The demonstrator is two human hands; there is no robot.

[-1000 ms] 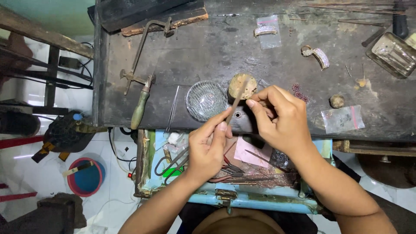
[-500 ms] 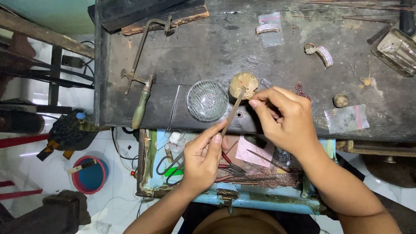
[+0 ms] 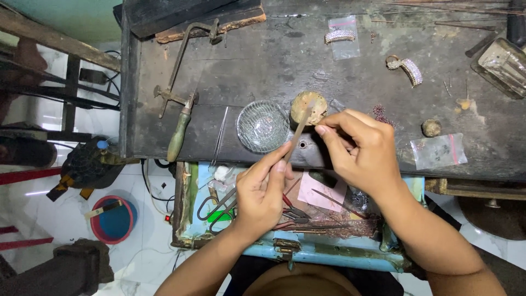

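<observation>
While the left hand (image 3: 263, 192) pinches a thin stick (image 3: 297, 133), the right hand (image 3: 359, 148) grips its upper end.

The dark, scuffed worktop (image 3: 263, 66) carries a glass dish (image 3: 262, 126), saw frame (image 3: 183, 60), two jewelled bands (image 3: 339, 36) and plastic bags (image 3: 438, 151).

Left hand (image 3: 263, 189) pinching a thin stick (image 3: 298, 131), right hand (image 3: 356, 151) fingertips beside it, above dark workbench (image 3: 274, 60), glass dish (image 3: 263, 126) nearby

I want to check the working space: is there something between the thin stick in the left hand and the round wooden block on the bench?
Nothing visible. The thin stick in the left hand already reaches the round wooden block; the glass dish sits beside it, the right hand on the other side.
</observation>
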